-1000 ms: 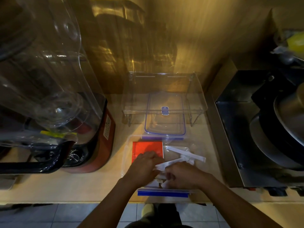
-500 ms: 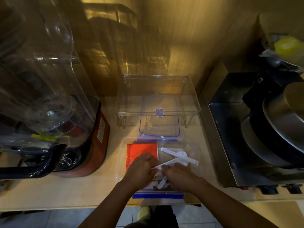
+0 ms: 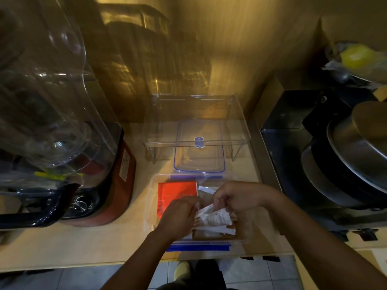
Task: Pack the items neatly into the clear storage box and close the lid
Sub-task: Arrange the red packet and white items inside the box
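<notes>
The clear storage box (image 3: 151,197) with blue clips stands open at the counter's front edge. A red packet (image 3: 173,190) lies flat in its left half. Both hands are inside the box over its right half. My left hand (image 3: 179,215) and my right hand (image 3: 236,197) pinch a bundle of white sachets (image 3: 213,219) between them, above brown packets on the box floor. Another white sachet (image 3: 205,189) pokes out behind my right hand. The box's clear lid (image 3: 199,152) with a blue rim lies just behind the box.
A clear acrylic riser shelf (image 3: 196,114) stands over the lid against the wall. A red blender base (image 3: 113,185) with a large clear jug sits left. A dark stove (image 3: 293,155) with stacked metal pans is right. The counter edge (image 3: 83,262) runs below.
The white sachets, spread out across the box's right half before, are now gathered into a bundle between both hands. My right hand has risen and moved back; the view shifted slightly.
</notes>
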`<state>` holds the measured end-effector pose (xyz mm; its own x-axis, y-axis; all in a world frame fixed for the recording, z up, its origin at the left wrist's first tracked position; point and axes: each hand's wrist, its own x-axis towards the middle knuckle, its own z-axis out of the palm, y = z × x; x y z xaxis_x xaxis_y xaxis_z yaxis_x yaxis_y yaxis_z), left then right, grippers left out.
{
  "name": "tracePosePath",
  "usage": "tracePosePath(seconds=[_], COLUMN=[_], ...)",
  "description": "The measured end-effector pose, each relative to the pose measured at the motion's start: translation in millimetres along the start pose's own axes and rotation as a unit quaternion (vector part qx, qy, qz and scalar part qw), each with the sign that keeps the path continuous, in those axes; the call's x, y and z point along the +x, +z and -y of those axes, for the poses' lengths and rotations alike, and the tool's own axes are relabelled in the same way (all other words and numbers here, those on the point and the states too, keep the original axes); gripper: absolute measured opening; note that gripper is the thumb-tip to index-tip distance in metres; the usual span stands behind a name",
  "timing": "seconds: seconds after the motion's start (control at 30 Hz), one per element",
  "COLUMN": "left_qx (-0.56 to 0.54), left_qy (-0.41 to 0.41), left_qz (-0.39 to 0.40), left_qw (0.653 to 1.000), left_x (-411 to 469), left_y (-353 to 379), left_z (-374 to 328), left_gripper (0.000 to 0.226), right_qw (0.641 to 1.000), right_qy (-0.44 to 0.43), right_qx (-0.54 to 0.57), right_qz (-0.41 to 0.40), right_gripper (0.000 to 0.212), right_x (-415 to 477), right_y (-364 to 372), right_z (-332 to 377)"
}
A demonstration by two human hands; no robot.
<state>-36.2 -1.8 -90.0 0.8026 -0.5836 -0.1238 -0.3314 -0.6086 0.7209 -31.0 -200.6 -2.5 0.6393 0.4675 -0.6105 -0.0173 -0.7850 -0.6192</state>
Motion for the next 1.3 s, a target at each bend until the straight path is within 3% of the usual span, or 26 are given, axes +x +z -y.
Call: tracePosePath(seconds=[0.1,0.27,0.37,0.43,0.5,0.6,0.7,0.77,0.9,1.0,1.1,1.3], left_qx=[0.018,0.022,-0.011,-0.003,0.05,0.104,0.16,0.14,0.087,0.07,0.08,0.09], left_qy=[-0.005,-0.005,-0.033,-0.022,-0.016,-0.036,0.0,0.029,0.014,-0.023,-0.008,-0.024], left_qz=[0.008,0.041,0.102,0.153,0.181,0.166,0.103,0.083,0.12,0.136,0.118,0.072], left_qw=[1.0,0.999,0.994,0.988,0.982,0.98,0.982,0.986,0.989,0.988,0.99,0.993], left_x=[-1,-6,-10,-13,-14,-14,-17,-19,-22,-22,-20,-25], left_y=[0,-3,-4,-4,-3,0,2,3,6,8,8,16], left_z=[1,-5,-10,-10,-10,-7,-6,-5,-5,-3,-2,5], left_gripper=[0.02,0.021,0.02,0.018,0.019,0.019,0.025,0.029,0.026,0.026,0.019,0.024], right_qw=[0.997,0.97,0.972,0.981,0.994,0.982,0.978,0.984,0.993,0.983,0.965,0.906], right_qy=[0.011,0.043,0.106,0.097,0.062,0.064,0.051,0.029,-0.021,-0.011,0.027,0.012], right_qx=[0.069,0.169,0.017,-0.04,-0.031,-0.173,-0.199,-0.174,-0.108,-0.165,-0.235,-0.386], right_qz=[-0.016,-0.17,-0.209,-0.165,-0.083,-0.047,-0.023,-0.029,-0.039,-0.082,-0.11,-0.172], right_gripper=[0.037,0.022,0.015,0.008,0.015,0.035,0.025,0.02,0.022,0.045,0.068,0.043], right_x=[-3,8,21,24,24,27,30,30,31,39,47,56], right_y=[-10,-10,6,17,33,53,68,74,75,77,88,96], right_z=[-2,-8,-14,-15,-17,-23,-31,-34,-38,-42,-46,-50])
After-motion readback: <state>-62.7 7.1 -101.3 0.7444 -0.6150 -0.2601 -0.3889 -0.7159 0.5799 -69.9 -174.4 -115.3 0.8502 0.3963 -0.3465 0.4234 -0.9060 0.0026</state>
